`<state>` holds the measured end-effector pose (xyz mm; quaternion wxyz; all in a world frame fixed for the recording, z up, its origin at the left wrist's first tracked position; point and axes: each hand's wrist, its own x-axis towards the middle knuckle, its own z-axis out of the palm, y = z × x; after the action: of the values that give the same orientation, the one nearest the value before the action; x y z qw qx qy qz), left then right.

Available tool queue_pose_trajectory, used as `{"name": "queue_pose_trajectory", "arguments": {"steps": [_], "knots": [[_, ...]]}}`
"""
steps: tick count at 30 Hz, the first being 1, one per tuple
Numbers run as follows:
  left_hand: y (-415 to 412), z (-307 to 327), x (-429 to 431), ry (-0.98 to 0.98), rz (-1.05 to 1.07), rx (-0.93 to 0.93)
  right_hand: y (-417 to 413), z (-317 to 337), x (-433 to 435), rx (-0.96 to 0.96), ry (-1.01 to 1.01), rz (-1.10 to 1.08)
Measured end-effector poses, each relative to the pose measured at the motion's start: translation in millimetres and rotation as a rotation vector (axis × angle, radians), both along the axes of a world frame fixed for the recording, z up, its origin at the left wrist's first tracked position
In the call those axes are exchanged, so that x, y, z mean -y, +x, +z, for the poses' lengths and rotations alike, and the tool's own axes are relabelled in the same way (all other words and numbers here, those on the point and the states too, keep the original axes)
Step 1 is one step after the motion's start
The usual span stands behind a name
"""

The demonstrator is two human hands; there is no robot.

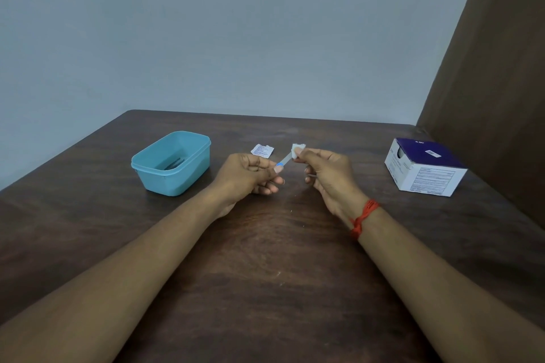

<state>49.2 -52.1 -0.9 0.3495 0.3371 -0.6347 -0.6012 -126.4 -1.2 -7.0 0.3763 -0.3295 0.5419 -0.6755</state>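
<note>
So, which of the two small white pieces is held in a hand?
The crumpled wipe, pinched by the right hand against the thin tool; the torn sachet lies loose on the table.

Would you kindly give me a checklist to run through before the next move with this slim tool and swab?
1. Left hand pinches the slim tool near its blue band: ok.
2. Right hand holds the white swab at the tool's far end: ok.
3. Torn sachet lies on the table, apart from both hands: ok.
4. Blue tub stands open beside the left hand: ok.
5. Tool's tip wiped clean: cannot tell.
</note>
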Motion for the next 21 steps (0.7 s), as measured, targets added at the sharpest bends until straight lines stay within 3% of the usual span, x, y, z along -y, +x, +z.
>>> {"name": "queue_pose_trajectory", "arguments": {"steps": [21], "knots": [[3.2,0.0,2.2,-0.017,-0.085,0.021,-3.8,-6.5,2.9,-0.046,-0.018,-0.017]]}}
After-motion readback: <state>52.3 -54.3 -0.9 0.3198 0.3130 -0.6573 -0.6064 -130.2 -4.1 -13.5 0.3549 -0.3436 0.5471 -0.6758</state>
